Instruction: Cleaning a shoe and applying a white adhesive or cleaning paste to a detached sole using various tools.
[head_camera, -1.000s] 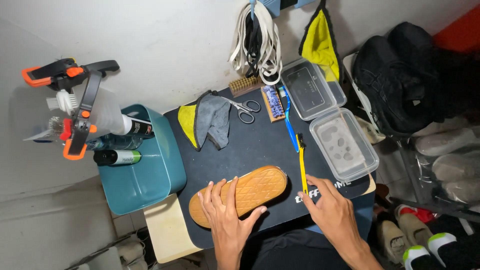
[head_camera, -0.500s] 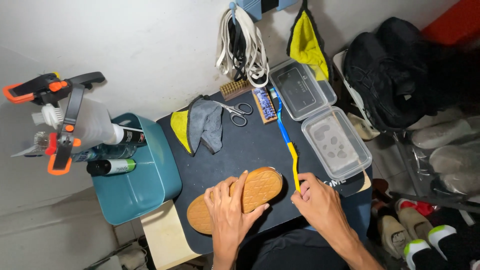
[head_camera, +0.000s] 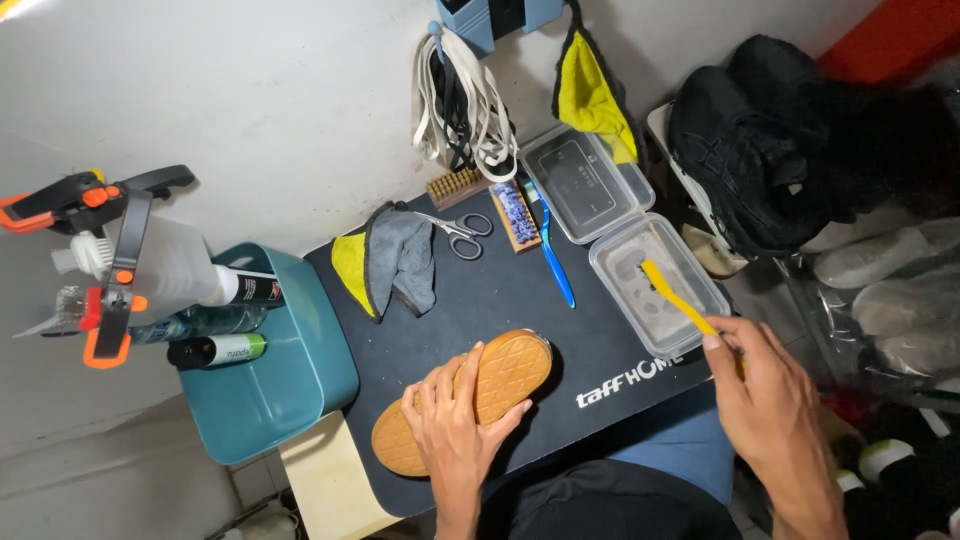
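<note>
The left hand (head_camera: 455, 425) lies spread over a shoe (head_camera: 465, 400) turned sole-up on the black mat (head_camera: 520, 300), fingers curled over its edge and pressing it down near the middle. The shoe sits at the near edge of the mat, its tan quilted rubber sole facing the camera. It looks light, with a stiff but slightly springy sole that gives a grippy surface; the waist of the sole, where the hand already rests, seems the steadiest place to hold it. The right hand (head_camera: 765, 395) pinches the handle of a yellow toothbrush (head_camera: 680, 297), fingers closed round it, with the brush head dipped into the clear plastic container (head_camera: 612, 262) at the mat's far right corner. The brush should be light and rigid, easily slipping if wet, so a grip low on the handle suits it. Half a second ago the toothbrush lay along the mat between shoe and container with the right hand just taking its end; now it is lifted and swung over the container, and the blue toothbrush (head_camera: 552, 255) lies uncovered on the mat.
</note>
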